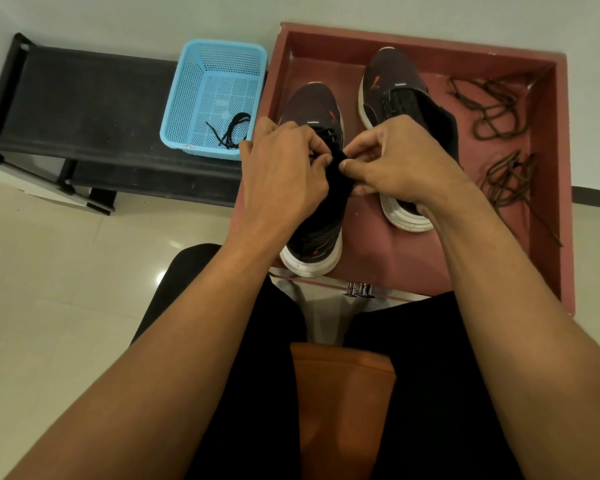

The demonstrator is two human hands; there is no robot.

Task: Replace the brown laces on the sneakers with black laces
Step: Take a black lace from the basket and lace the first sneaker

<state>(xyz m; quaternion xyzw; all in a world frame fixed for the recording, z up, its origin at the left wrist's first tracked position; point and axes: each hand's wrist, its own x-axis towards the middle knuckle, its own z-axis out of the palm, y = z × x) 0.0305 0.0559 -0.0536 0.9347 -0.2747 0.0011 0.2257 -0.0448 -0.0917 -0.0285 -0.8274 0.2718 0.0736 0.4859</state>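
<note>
Head view: left hand (284,174) and right hand (395,164) each pinch the thin black lace (329,135) over the dark mesh white-soled sneaker (312,251) beneath them; black-on-black lacing could likely hide a skipped eyelet.

The nearer sneaker (313,249), dark with a white sole, is standing in the red tray (368,244) wearing a black lace (329,134), with the farther sneaker (392,81) sitting just right of it. Brown laces (494,110) are lying tangled at the tray's right side, and a spare lace (234,132) is curling in the blue basket (184,98).
</note>
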